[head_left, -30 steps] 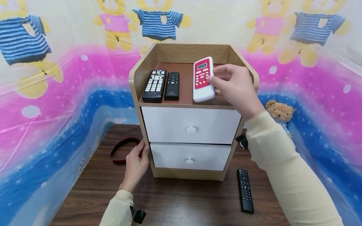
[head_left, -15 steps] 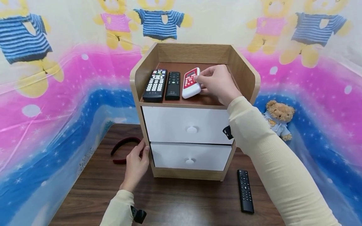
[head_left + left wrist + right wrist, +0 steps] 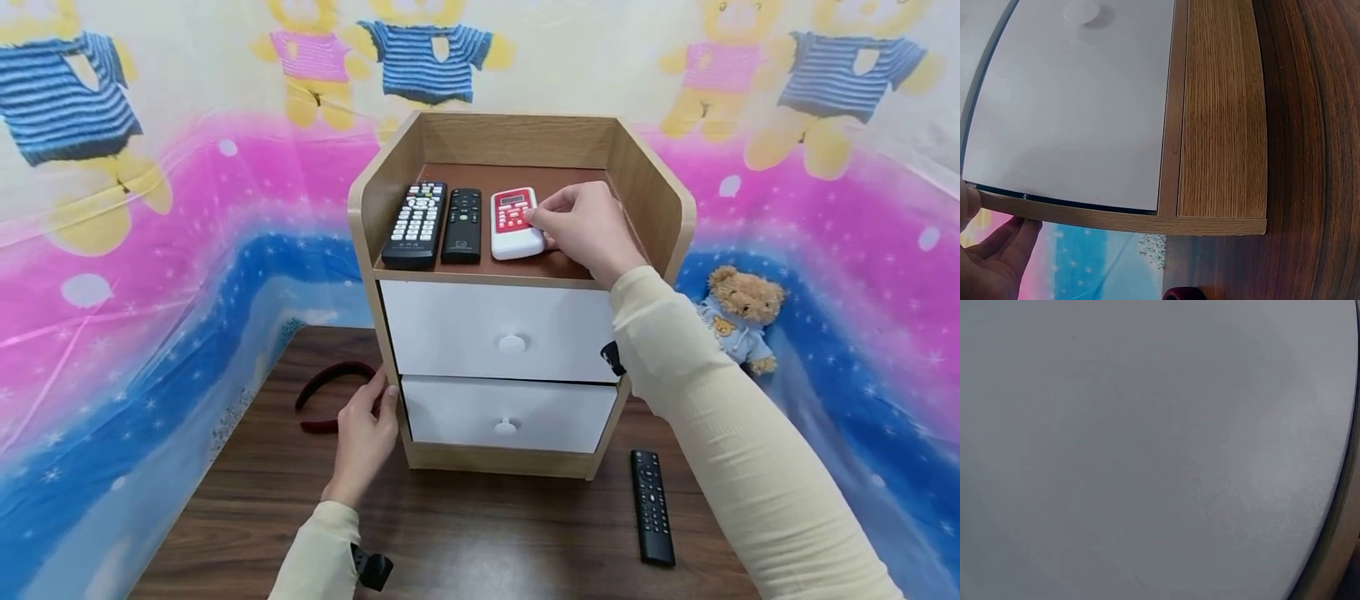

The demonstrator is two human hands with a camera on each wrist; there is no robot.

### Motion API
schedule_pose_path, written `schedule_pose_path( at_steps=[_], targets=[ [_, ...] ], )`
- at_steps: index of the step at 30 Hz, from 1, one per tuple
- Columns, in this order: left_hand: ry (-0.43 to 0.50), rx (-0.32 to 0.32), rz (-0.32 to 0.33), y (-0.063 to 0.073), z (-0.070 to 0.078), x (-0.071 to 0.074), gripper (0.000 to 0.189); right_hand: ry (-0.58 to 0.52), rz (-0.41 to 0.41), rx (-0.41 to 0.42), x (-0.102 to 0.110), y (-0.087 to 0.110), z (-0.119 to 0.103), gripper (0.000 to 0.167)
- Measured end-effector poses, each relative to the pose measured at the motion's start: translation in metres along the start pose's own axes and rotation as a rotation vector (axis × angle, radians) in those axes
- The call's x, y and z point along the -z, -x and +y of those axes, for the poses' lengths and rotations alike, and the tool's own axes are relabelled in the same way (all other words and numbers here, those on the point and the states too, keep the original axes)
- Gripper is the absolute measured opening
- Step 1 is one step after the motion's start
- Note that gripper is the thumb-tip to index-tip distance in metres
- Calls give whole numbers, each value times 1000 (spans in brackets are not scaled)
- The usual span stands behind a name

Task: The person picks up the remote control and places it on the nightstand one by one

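My right hand (image 3: 588, 225) pinches the right edge of a red-and-white remote control (image 3: 517, 242) with a small display. This remote lies over the brown top shelf of a small wooden cabinet (image 3: 498, 460). To its left, a slim black remote (image 3: 461, 227) and a wider black remote with white buttons (image 3: 415, 225) lie side by side. Down at the cabinet's left side, my left hand (image 3: 366, 433) grips the edge of the side panel (image 3: 1104, 223), thumb in front and fingers behind. The right wrist view shows only a white drawer front (image 3: 1147, 450) and the wooden edge beside it.
Two white drawers with round knobs (image 3: 512, 342) are closed. Another black remote (image 3: 652, 508) lies on the dark wooden table (image 3: 480, 533) at the right front. A dark red curved band (image 3: 330, 375) lies left of the cabinet. Behind on the right sits a teddy bear (image 3: 742, 317).
My right hand has brought the red-and-white remote down and left onto the shelf beside the slim black remote, then turned it straighter. My left hand has stayed on the cabinet's side.
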State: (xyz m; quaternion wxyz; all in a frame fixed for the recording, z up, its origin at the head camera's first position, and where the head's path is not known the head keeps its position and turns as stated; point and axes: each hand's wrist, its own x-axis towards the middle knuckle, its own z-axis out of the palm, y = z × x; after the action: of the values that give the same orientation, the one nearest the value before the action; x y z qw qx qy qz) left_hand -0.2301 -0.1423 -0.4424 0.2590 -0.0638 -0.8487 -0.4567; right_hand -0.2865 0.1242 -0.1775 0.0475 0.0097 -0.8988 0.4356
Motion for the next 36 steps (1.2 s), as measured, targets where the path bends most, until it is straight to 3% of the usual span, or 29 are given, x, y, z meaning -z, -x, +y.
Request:
schedule_pose_path(
  at_steps=[8, 16, 20, 25, 29, 36],
  targets=[
    [0, 18, -9, -1, 2, 0, 40, 27, 50, 3, -2, 1, 3, 33],
    [9, 24, -4, -1, 2, 0, 40, -23, 86, 43, 2, 5, 9, 33],
    [14, 25, -8, 0, 2, 1, 41, -7, 151, 162, 7, 18, 15, 29],
    [14, 48, -1, 2, 0, 3, 41, -9, 247, 366, 14, 51, 24, 27],
    [13, 44, -6, 0, 0, 3, 41, -19, 298, 449, 21, 81, 46, 26],
    [6, 37, -6, 0, 1, 0, 41, 8, 361, 323, 19, 112, 127, 22]
  ],
)
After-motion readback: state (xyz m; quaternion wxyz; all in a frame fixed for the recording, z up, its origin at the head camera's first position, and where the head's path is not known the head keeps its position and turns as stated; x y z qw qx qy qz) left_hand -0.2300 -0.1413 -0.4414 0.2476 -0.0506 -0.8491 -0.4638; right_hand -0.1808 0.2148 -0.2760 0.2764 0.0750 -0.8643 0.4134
